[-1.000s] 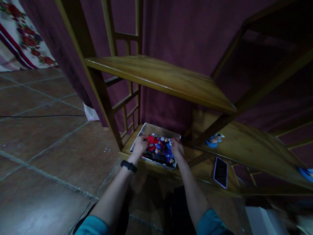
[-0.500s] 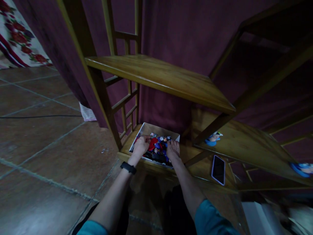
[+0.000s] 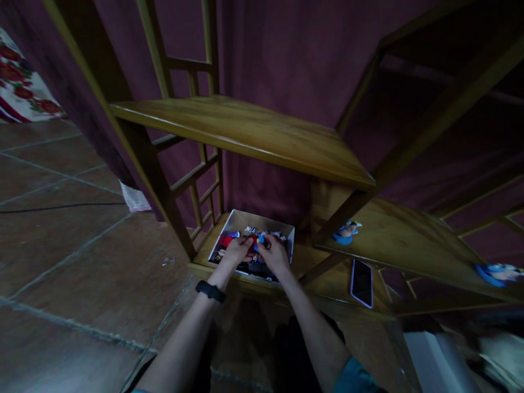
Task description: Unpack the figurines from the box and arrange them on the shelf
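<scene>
A small toy point(image 3: 261, 239), red and blue, at the fingertips over the middle of the box point(image 3: 264, 221); outline too dim to make out. Pinched in the curled right hand point(image 3: 275, 254). Left hand point(image 3: 238, 250) just beside, fingers bent inward over the pile point(image 3: 257, 266); cannot tell whether gripping or merely touching.

As for progress, judging by the present lie: handling of the toys apparently under way, with most pieces inside the box and the one at the fingertips not yet let go. Cannot tell how much is left.

Box shallow, open-topped, with thin, straight, pale walls, probably card; at the left end of the lower shelf point(image 3: 318, 268), close to the front edge. Pile jumbled and close-packed: red bits toward the left wall, dark rounded lumps along the front wall, smooth and probably plastic.

Farther right, near the front edge of the same shelf, a flat phone point(image 3: 362, 284) with dark glass and a pale purple rim. On the middle shelf point(image 3: 403, 226), a figurine point(image 3: 345, 233) on a round blue base at the left front corner, and a similar second figurine point(image 3: 496, 274) toward the right end. Wood glossy and grained; behind, a curtain point(image 3: 270, 60) in soft purple folds.
</scene>
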A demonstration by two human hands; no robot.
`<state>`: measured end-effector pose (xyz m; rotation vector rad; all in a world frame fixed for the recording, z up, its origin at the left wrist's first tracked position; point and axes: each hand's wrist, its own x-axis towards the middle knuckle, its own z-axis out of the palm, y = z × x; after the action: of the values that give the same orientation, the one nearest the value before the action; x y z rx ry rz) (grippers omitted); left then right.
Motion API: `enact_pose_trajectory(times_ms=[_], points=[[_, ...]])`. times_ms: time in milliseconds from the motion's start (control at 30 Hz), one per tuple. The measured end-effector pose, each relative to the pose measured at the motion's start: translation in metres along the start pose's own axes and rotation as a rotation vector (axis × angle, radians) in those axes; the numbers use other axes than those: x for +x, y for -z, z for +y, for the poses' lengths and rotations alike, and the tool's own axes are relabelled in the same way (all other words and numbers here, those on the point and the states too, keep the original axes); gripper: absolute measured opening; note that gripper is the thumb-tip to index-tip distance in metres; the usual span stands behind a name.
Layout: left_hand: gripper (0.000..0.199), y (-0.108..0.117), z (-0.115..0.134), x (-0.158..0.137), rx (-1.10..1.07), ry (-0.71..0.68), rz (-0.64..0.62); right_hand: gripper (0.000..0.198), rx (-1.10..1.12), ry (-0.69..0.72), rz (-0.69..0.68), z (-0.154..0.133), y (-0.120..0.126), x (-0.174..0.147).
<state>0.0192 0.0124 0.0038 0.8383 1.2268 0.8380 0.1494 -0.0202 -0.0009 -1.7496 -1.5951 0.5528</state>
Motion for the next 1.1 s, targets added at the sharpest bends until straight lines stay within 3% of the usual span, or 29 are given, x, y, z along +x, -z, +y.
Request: enact_pose_trajectory(times_ms=[100,200,300,400,533,667,767,1000,1100], points=[[0.009,-0.002,0.003,-0.001,-0.197,0.06,-0.015,0.027,0.32,0.013,-0.09,-0.006,-0.019,-0.003],[0.004,0.003,0.009,0.0,-0.326,0.026,0.032,0.027,0.346,0.032,-0.125,-0.001,-0.023,0.005],[0.001,0.011,0.013,0.003,-0.353,-0.012,0.09,0.028,0.116,0.022,-0.046,0.012,-0.003,0.018],[0.006,0.018,0.016,0.004,-0.365,-0.037,0.137,0.029,-0.323,-0.039,0.055,0.029,0.023,0.027],[0.016,0.02,0.017,0.002,-0.371,-0.025,0.128,0.027,-0.69,-0.015,-0.09,0.044,0.03,0.026],[0.02,0.019,0.018,-0.003,-0.364,-0.049,0.068,0.02,-0.775,0.027,-0.205,0.047,0.016,0.017],[0.02,0.017,0.018,-0.007,-0.348,-0.046,0.047,0.018,-0.754,0.01,-0.197,0.045,0.009,0.012],[0.021,0.018,0.016,-0.009,-0.379,-0.016,0.004,0.017,-0.475,-0.009,-0.026,0.047,0.011,0.016],[0.019,0.017,0.015,-0.007,-0.411,-0.016,0.001,0.016,-0.116,-0.17,-0.009,0.039,0.012,0.021]])
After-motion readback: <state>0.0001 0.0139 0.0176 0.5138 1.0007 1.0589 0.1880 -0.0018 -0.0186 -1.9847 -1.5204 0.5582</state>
